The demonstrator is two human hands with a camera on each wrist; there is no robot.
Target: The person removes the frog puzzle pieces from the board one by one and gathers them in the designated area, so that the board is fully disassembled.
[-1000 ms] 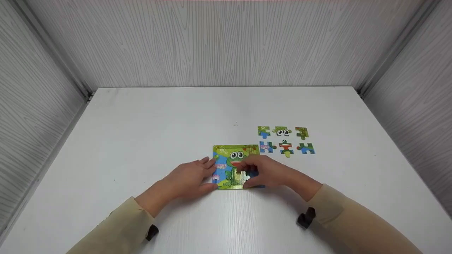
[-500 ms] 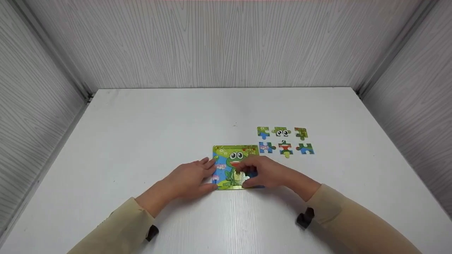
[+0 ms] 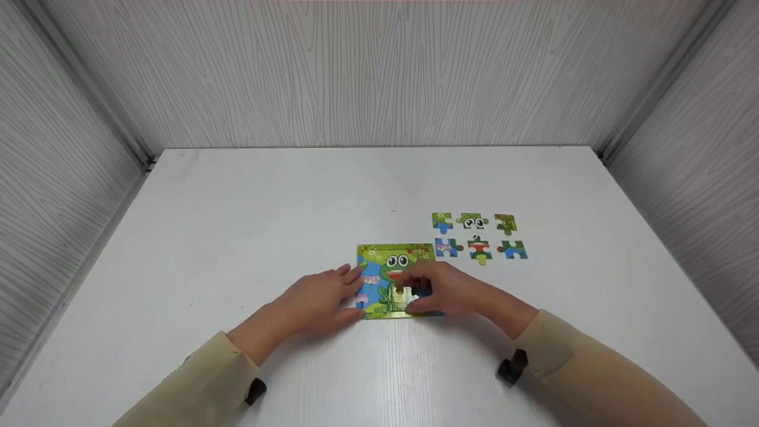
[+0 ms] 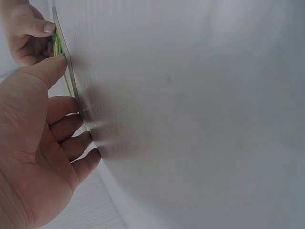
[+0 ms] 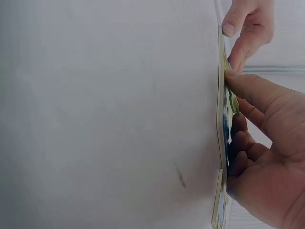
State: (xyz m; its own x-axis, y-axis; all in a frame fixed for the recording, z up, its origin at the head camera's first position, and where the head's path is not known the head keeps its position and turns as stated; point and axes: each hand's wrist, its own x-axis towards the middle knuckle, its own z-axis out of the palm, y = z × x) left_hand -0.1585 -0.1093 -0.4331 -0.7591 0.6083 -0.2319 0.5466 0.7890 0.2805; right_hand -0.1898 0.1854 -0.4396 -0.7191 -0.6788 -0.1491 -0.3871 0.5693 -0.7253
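A square frog jigsaw puzzle [image 3: 375, 290] lies on the white table in the head view. My left hand [image 3: 317, 301] rests at its left edge, fingers mostly straight, thumb at the lower left corner. Over the lower right part of the puzzle, my right hand [image 3: 452, 289] pinches a shiny yellow-green puzzle piece [image 3: 404, 296] between thumb and curled fingers. The right wrist view shows that piece [image 5: 234, 101] tilted up between thumb and fingers. The right hand covers the puzzle's right side.
Several loose puzzle pieces lie in two rows to the upper right, among them a frog-eyes piece [image 3: 472, 222] and a red-mouth piece [image 3: 480, 249]. Grey wood-grain panels [image 3: 379, 71] stand at the back and both sides of the white table [image 3: 249, 201].
My right thumb and fingertips have shifted slightly left with the piece. The left hand and loose pieces stay in place.
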